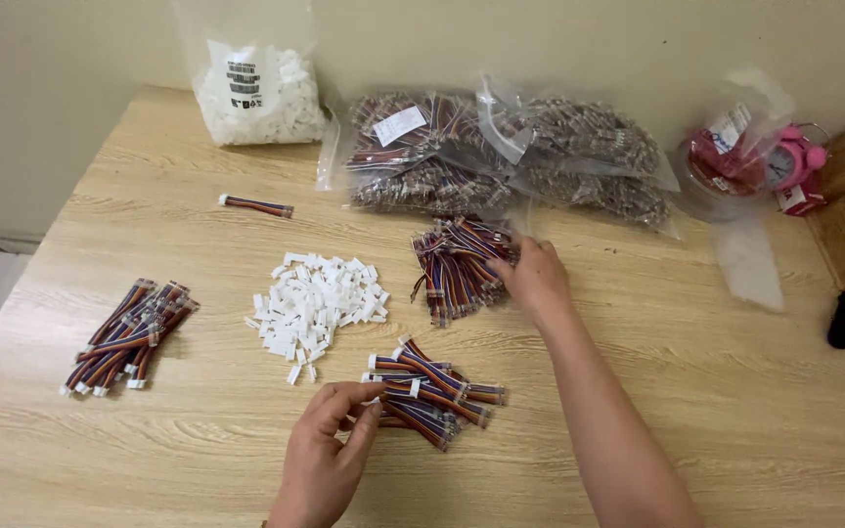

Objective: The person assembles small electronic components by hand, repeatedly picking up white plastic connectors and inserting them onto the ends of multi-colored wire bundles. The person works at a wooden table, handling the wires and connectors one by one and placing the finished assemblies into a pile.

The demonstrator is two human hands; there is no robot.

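Left hand [330,440] near the front edge of the table [716,391], fingers pinched together on one cable end at the edge of the near heap of ribbon cables [432,391]. Right hand [537,277] out toward the middle of the table, fingers curled into the loose bundle of multicoloured cables [457,264]; whether closed on a single cable or merely resting among them, cannot tell. Pile of small white connector housings [315,303] just left of that bundle, close to both hands. Risks, as a judgement: several cables dragged out together, tangled at the plugs; housings swept and scattered by a wrist passing over; finished cables [129,332] at the left edge mixed with unfinished ones.
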